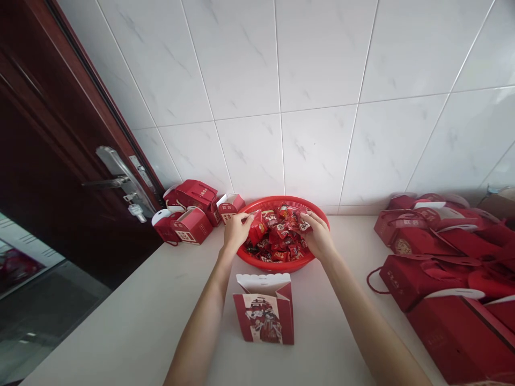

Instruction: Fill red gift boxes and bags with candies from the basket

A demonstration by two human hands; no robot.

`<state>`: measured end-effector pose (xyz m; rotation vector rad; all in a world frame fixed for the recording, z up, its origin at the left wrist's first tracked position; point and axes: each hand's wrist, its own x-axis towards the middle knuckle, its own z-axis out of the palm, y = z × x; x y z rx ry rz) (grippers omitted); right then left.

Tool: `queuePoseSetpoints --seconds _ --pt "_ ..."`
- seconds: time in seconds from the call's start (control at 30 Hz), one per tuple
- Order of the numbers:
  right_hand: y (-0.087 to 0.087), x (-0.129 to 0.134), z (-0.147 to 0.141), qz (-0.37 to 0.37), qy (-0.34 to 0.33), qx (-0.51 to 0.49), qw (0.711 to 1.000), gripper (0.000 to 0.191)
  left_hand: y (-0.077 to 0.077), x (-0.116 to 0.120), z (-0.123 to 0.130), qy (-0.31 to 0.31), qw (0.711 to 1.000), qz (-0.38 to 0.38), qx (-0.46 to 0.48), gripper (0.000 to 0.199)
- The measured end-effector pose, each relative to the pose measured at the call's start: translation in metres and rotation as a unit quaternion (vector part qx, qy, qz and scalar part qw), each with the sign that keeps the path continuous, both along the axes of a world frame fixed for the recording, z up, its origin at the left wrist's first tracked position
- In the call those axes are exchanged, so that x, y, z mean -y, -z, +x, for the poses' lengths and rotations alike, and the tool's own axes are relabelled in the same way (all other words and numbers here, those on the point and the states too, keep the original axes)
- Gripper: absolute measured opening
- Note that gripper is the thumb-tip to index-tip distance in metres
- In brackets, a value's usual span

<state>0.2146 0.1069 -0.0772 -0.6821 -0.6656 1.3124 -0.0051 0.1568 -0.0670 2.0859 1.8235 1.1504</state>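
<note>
A red plastic basket full of red-wrapped candies stands against the wall. At its left side my left hand pinches a red candy packet just above the pile. Over the right side of the basket, my right hand has its fingers closed on a clear-and-red wrapped candy. Between my forearms stands a red paper gift box, its scalloped top open and a printed picture on its front. Both hands are apart from this box.
Several small red boxes are grouped at the back left of the white table. Many red gift boxes crowd the right side. A tiled wall rises behind; a dark door with keys in its lock is at left.
</note>
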Motion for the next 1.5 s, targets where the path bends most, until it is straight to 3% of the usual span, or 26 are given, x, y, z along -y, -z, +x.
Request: queuePoseSetpoints --seconds 0.27,0.37,0.47,0.67,0.8,0.93,1.03,1.33,1.5 --pt "0.002 -0.002 0.001 -0.006 0.005 0.009 1.0 0.03 -0.006 0.0 -0.005 -0.006 0.987 0.05 0.15 0.036" --pt "0.002 -0.002 0.0 -0.008 0.009 0.008 1.0 0.029 -0.002 -0.004 -0.006 0.041 0.992 0.062 0.1 0.028" --pt "0.002 -0.002 0.0 -0.006 0.01 0.005 1.0 0.029 0.003 -0.007 -0.008 0.084 0.996 0.026 0.003 0.021" --pt "0.003 -0.003 0.0 -0.003 0.005 0.008 1.0 0.029 0.007 -0.008 -0.01 0.108 0.99 -0.028 -0.081 0.035" --pt "0.002 -0.002 0.0 -0.003 -0.003 0.013 1.0 0.029 -0.001 0.0 0.003 0.159 0.987 -0.01 0.005 0.024" --pt "0.001 0.003 -0.001 0.015 -0.052 0.042 0.998 0.03 -0.007 0.013 0.028 0.265 0.95 -0.066 0.149 0.039" --pt "0.002 0.005 -0.001 0.024 -0.087 0.079 0.993 0.03 -0.006 0.019 0.044 0.298 0.937 -0.075 0.166 0.042" --pt "0.0 0.002 -0.002 0.015 -0.042 0.03 0.999 0.031 0.003 0.019 0.051 0.264 0.932 -0.065 0.239 0.032" --pt "-0.002 0.004 -0.002 0.015 -0.054 0.034 0.998 0.029 0.004 0.019 0.052 0.262 0.925 -0.059 0.268 0.029"
